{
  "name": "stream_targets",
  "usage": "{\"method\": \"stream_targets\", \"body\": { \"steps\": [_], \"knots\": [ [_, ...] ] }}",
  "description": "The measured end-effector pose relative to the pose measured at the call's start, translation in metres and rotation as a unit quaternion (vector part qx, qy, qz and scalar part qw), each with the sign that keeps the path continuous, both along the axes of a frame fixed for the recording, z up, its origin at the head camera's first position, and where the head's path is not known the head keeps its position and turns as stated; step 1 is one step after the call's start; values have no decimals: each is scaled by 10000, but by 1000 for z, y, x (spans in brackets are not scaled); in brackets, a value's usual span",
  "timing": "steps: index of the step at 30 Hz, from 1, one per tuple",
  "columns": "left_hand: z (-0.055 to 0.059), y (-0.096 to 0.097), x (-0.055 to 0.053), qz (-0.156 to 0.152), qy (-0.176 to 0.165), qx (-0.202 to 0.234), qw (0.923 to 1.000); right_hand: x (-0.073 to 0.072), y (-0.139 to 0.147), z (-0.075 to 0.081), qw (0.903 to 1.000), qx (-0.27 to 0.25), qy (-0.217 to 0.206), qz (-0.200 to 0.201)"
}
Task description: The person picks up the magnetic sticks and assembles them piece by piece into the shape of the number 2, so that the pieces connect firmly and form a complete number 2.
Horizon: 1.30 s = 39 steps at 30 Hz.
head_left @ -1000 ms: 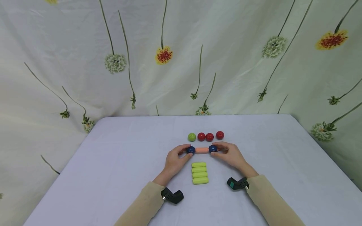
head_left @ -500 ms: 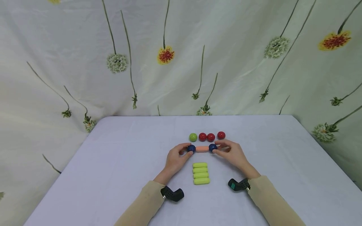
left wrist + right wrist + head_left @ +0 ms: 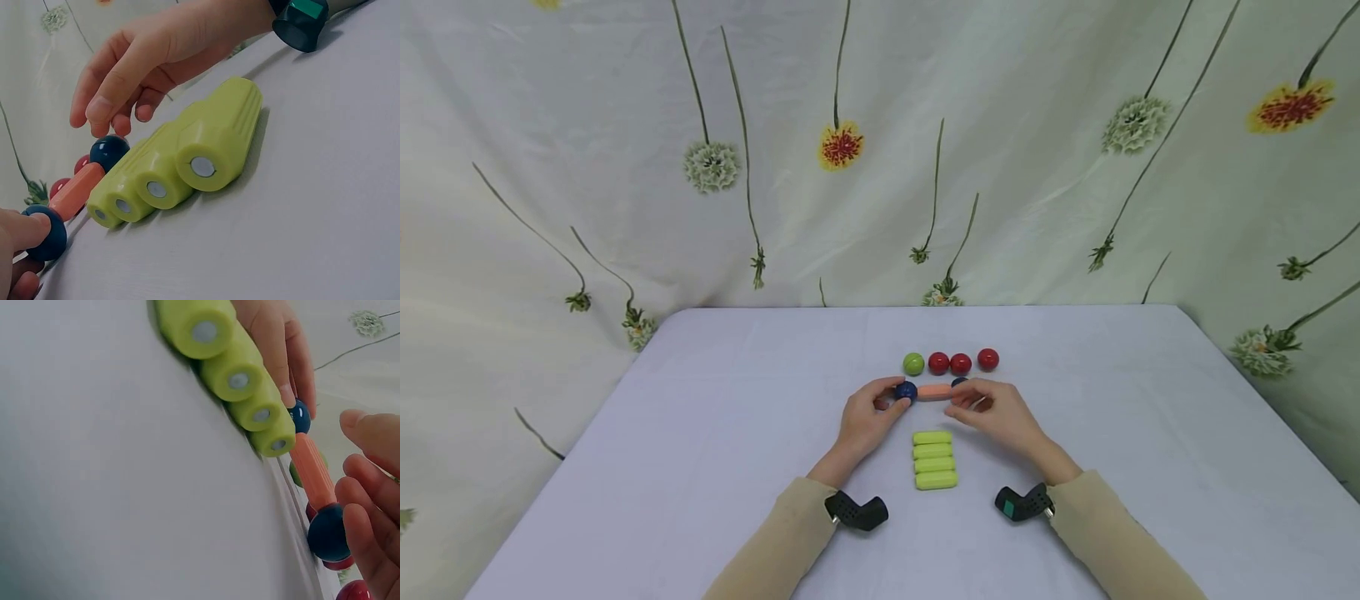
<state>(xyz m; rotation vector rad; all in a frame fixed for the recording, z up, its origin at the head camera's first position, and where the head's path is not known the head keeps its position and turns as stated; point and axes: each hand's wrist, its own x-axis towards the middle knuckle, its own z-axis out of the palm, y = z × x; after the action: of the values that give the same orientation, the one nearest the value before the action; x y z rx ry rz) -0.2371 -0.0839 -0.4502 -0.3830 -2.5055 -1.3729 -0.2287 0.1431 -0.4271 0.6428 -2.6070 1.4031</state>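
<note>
In the head view an orange rod (image 3: 934, 392) lies between two dark blue balls, joined end to end. My left hand (image 3: 867, 421) pinches the left blue ball (image 3: 907, 392) between thumb and fingers. Held slightly apart from the right blue ball (image 3: 329, 534), my right hand (image 3: 997, 412) has its fingers loosely bent, with nothing between them. The head view has that ball partly hidden behind its fingers. Several yellow-green ridged rods (image 3: 219, 137) with grey discs in their ends lie side by side, nearer the body than the orange rod.
Behind the orange rod sit a green ball (image 3: 913, 363) and three red balls (image 3: 961, 364) in a row. A white cloth covers the table (image 3: 737, 392). A flower-printed curtain (image 3: 1030, 167) hangs beyond its far edge. Each wrist wears a black camera (image 3: 859, 512).
My right hand has let go of the right blue ball and shifted left and nearer, over the rod's end. My left hand keeps its pinch on the left ball.
</note>
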Motion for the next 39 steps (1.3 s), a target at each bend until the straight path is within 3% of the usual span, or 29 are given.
{"method": "stream_targets", "body": {
  "steps": [15, 39],
  "knots": [
    [2, 0, 2, 49, -112, 25, 9999, 5, -11, -6, 9939, 372, -315, 987],
    [2, -1, 1, -6, -28, -8, 10000, 4, -8, -5, 9878, 727, -473, 1291]
  ]
}}
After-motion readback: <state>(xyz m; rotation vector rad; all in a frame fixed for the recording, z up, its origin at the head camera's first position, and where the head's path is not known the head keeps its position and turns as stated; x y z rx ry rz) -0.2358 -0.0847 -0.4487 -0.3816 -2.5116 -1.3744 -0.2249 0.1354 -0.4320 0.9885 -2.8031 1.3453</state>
